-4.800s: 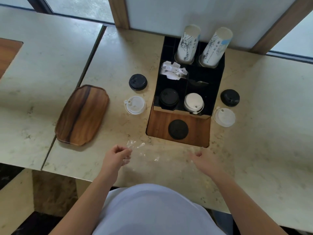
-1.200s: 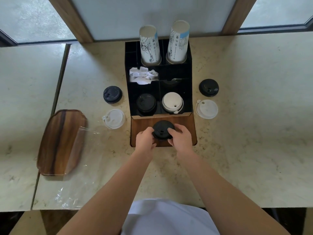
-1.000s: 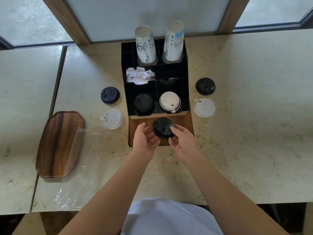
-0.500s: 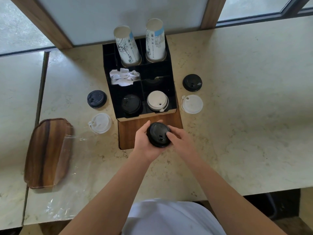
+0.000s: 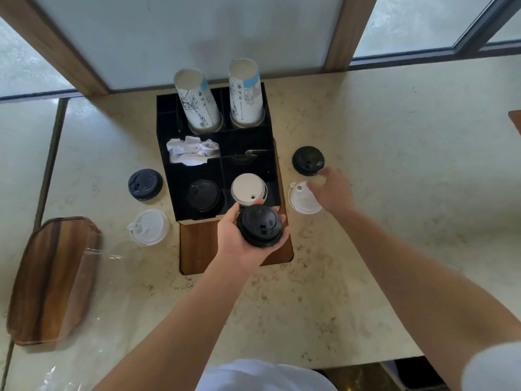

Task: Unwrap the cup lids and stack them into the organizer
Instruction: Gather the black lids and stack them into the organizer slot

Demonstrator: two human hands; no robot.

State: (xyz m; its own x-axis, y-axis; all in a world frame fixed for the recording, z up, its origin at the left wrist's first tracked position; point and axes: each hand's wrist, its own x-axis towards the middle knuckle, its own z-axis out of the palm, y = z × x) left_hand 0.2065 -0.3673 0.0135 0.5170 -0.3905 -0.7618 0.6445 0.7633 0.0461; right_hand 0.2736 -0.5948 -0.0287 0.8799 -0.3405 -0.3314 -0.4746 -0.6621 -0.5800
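My left hand (image 5: 239, 241) cups a stack of black lids (image 5: 260, 225) above the organizer's wooden front ledge (image 5: 197, 246). My right hand (image 5: 332, 190) hovers with fingers apart over a white lid (image 5: 300, 197) on the counter, right of the black organizer (image 5: 270, 131). Just beyond that hand lies a black lid (image 5: 308, 160). Inside the organizer's front compartments sit a black lid stack (image 5: 203, 194) and a white lid stack (image 5: 248, 189). Left of the organizer lie a black lid (image 5: 145, 184) and a white lid (image 5: 149, 227).
Two tall paper cup stacks (image 5: 197, 103) stand in the organizer's back slots, with crumpled white paper (image 5: 191, 150) in a middle compartment. A wooden tray (image 5: 50, 277) lies at the left, clear plastic wrap (image 5: 93, 255) draped on its right edge. A window wall runs behind.
Both hands lifted the black lid stack off the wooden ledge. My right hand then let go and moved right, over the white lid on the counter. My left hand keeps the stack.
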